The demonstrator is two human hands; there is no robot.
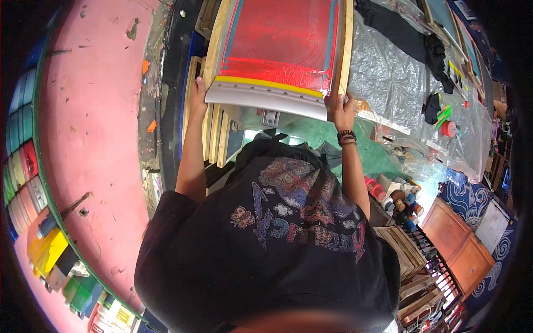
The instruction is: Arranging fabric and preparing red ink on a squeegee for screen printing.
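A wooden-framed printing screen [345, 47] stretches away from me at the top centre, its mesh coated with wet red ink [277, 67]. Across its near end lies a wide silver squeegee [266, 101] with a yellow blade edge. My left hand [197, 95] is closed on the near left corner of the frame, beside the squeegee's left end. At the near right corner my right hand [343, 110], with dark bracelets at the wrist, is closed on the other wooden rail. The fingers beneath the wood are partly hidden.
Stacked wooden frames [215, 136] stand below the screen's left side. To the right, clear plastic sheeting [388, 72] covers a surface holding a red tub [449, 129] and dark cloth [391, 25]. Jars and bottles [397, 200] crowd the lower right. A pink wall [94, 139] runs along the left.
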